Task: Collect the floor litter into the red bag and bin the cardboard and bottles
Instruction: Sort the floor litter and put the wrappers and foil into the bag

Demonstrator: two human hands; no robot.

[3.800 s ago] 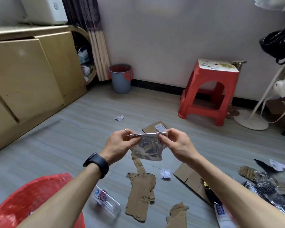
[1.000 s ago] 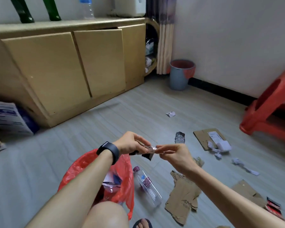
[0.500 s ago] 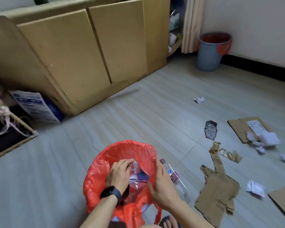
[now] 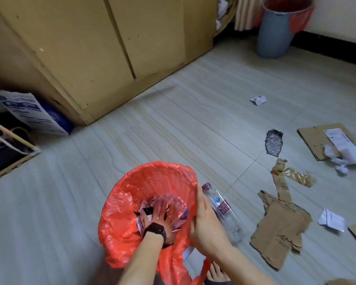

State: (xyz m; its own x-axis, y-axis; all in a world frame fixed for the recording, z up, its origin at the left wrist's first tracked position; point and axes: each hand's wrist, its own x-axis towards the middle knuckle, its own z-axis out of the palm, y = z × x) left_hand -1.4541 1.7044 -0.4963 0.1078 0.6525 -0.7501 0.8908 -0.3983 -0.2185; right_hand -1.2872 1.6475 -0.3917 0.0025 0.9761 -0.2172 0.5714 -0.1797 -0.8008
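Down in crinkly red bag (image 4: 119, 212), left hand (image 4: 157, 214) splayed on foil (image 4: 176, 208); right hand (image 4: 203, 225) flat against rim.

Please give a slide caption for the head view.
Left hand presses litter into the red bag; right hand rests against its rim.
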